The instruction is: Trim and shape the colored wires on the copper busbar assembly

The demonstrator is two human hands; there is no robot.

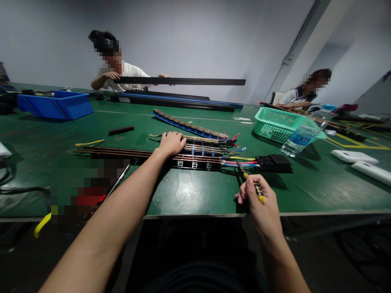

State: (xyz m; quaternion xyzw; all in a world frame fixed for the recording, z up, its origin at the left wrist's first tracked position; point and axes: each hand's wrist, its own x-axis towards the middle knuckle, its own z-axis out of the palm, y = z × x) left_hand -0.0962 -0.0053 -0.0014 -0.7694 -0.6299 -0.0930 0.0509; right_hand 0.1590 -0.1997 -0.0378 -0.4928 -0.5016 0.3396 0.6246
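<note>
My left hand (171, 143) lies over the long black rails with copper strips, its fingers curled over the far side. Part of the near rail (195, 162) is hidden under my left forearm. In my right hand (259, 197) I grip a screwdriver (259, 190) with a yellow and black handle. Its dark tip points at the red, blue and yellow wires (244, 162) at the rail's right end. Those wires run to a black rectangular block (273, 162). Behind lies another strip assembly (186, 123) with a blue base, set at a slant.
A blue bin (56, 106) stands at the back left, a green basket (275, 124) and a water bottle (301, 140) at the right. White devices (354, 156) lie at the far right. Across the table a person (125, 71) holds a long black bar (183, 81); another person (301, 95) sits right.
</note>
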